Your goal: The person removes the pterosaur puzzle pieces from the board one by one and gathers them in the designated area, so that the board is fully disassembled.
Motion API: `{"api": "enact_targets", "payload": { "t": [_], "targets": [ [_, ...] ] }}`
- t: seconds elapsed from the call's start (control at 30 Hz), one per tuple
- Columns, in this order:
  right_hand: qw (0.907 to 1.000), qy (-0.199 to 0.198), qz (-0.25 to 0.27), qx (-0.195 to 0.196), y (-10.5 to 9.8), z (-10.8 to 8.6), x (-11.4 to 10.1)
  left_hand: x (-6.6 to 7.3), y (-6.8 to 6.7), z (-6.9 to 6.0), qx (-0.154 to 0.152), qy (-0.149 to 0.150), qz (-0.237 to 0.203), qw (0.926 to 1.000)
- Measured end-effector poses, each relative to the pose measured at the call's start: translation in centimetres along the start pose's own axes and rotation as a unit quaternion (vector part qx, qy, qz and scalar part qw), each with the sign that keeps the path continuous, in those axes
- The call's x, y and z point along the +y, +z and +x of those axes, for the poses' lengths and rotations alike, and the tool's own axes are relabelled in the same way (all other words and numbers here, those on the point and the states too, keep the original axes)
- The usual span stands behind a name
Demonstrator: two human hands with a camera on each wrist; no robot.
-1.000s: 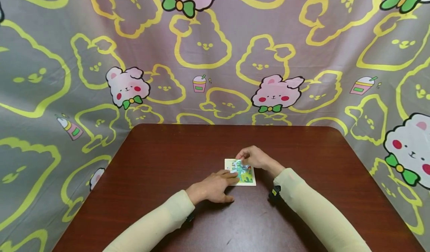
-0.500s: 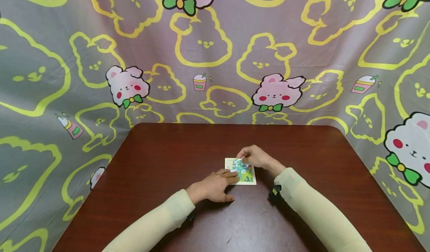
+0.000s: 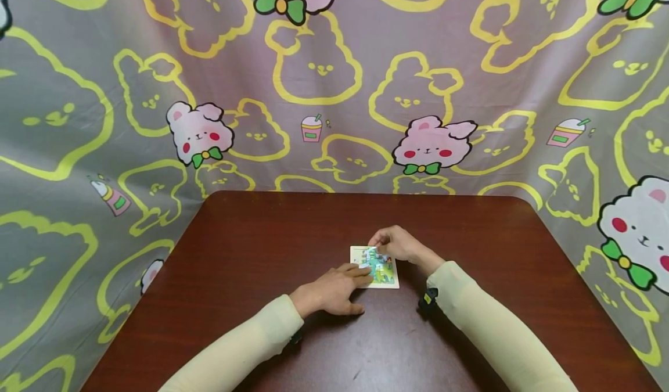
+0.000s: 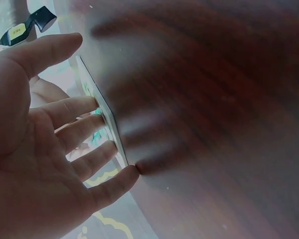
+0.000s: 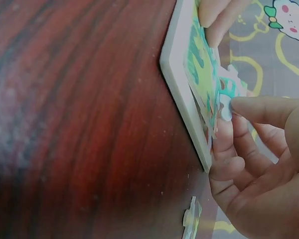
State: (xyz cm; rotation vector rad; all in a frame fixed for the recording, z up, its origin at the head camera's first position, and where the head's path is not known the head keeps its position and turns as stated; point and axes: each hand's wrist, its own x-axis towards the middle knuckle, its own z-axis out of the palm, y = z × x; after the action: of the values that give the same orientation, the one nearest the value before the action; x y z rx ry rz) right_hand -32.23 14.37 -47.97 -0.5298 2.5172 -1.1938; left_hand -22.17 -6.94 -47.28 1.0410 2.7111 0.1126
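A small jigsaw puzzle in a white-edged tray lies on the table, its picture green, yellow and blue. My left hand rests with nearly straight fingers on the tray's left side; the left wrist view shows those fingers along its edge. At the tray's upper right is my right hand. In the right wrist view, its thumb and fingers pinch a white and teal jigsaw piece over the puzzle. Some joined pieces there sit slightly raised from the tray. My hands cover parts of the picture.
Another loose jigsaw piece lies on the table beside the tray, seen in the right wrist view. The dark brown table ends at a patterned cloth behind it. The cloth also hangs along both sides.
Both hands stay almost in place on the puzzle. The view has shifted very slightly.
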Motion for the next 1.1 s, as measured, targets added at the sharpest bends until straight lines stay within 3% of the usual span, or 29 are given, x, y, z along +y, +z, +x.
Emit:
{"api": "enact_targets", "payload": {
  "t": [0.97,1.1],
  "targets": [
    [0.9990,-0.037,-0.018,0.014,0.27,0.10,0.04,0.26,-0.45,-0.02,-0.005,-0.003,-0.021,0.9998],
    [0.9994,-0.025,-0.020,0.014,0.13,0.13,0.12,0.36,-0.61,-0.03,-0.009,-0.007,-0.020,0.9997]
  ]
}}
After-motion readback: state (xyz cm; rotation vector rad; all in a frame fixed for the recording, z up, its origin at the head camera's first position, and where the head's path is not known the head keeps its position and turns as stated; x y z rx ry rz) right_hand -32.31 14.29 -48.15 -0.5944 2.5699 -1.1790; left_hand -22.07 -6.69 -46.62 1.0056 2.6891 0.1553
